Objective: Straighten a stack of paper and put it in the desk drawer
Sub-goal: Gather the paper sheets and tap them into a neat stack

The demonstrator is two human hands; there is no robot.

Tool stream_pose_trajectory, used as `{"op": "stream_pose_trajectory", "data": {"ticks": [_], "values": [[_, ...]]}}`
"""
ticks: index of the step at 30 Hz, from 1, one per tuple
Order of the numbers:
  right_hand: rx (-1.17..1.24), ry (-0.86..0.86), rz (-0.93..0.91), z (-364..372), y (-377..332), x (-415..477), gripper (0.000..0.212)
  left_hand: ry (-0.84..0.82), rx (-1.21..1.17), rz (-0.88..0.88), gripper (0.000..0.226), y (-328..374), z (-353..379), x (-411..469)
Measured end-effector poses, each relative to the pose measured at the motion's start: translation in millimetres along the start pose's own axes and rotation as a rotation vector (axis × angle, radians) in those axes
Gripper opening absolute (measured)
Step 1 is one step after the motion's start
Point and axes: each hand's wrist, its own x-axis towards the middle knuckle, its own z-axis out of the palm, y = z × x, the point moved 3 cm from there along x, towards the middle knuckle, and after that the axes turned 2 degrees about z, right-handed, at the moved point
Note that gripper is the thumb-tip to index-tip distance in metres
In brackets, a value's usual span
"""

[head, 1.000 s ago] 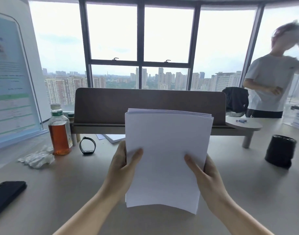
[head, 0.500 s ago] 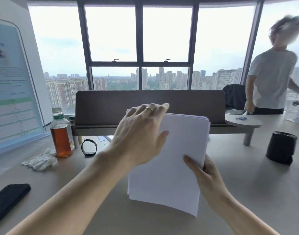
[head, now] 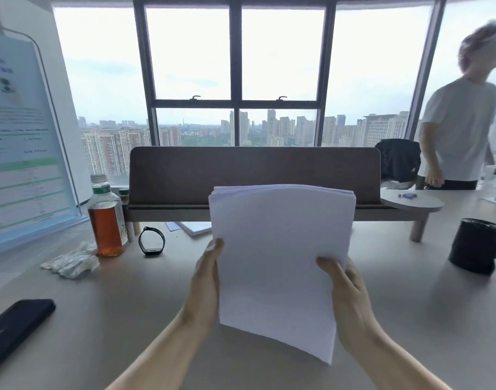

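A stack of white paper [head: 277, 249] stands upright above the grey desk [head: 128, 319], its top edges slightly fanned. My left hand [head: 206, 282] presses flat against the stack's left edge. On the right edge my right hand [head: 345, 294] grips the stack, thumb across the front sheet. The stack's lower edge hangs just over the desktop. No drawer is in view.
A bottle of amber drink [head: 106, 218], a black wristband [head: 151, 240] and crumpled tissue [head: 69, 261] lie at the left; a black phone [head: 14, 327] sits near the front left. A brown shelf riser [head: 252, 178] stands behind, a black cup [head: 476, 244] at right. A person [head: 463, 130] stands far right.
My left hand has come down from the top of the stack to its left edge. The stack now looks more even at the top. The person at right has shifted.
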Motion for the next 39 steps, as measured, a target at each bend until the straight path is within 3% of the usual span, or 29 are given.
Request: {"op": "stream_pose_trajectory", "data": {"ticks": [2,5,8,13,18,22,26,30,39], "values": [[-0.011,0.009,0.003,-4,1,6,0.021,0.060,0.102,0.031,0.032,-5,-8,6],[-0.050,0.020,-0.028,-10,4,11,0.014,0.088,0.185,0.013,0.035,-12,-21,10],[-0.118,0.024,-0.072,2,6,4,0.029,0.083,0.205,-0.041,0.035,-21,-20,2],[-0.174,0.038,-0.176,11,-10,11,0.020,0.118,0.391,0.131,0.025,-1,-24,12],[-0.231,0.009,-0.094,9,5,-6,0.013,0.097,0.516,0.073,0.021,-21,-35,-8],[-0.256,0.026,-0.087,9,13,-9,0.021,0.085,0.540,0.081,0.021,-28,-30,-16],[-0.286,0.041,-0.172,14,1,-1,0.014,0.133,0.530,0.176,0.013,-18,-27,-8],[-0.298,0.014,-0.123,9,13,-4,0.014,0.130,0.521,0.107,0.009,-31,-32,-12],[-0.227,-0.010,-0.099,10,7,0,0.021,0.181,0.380,0.128,0.008,-20,-23,4]]}}
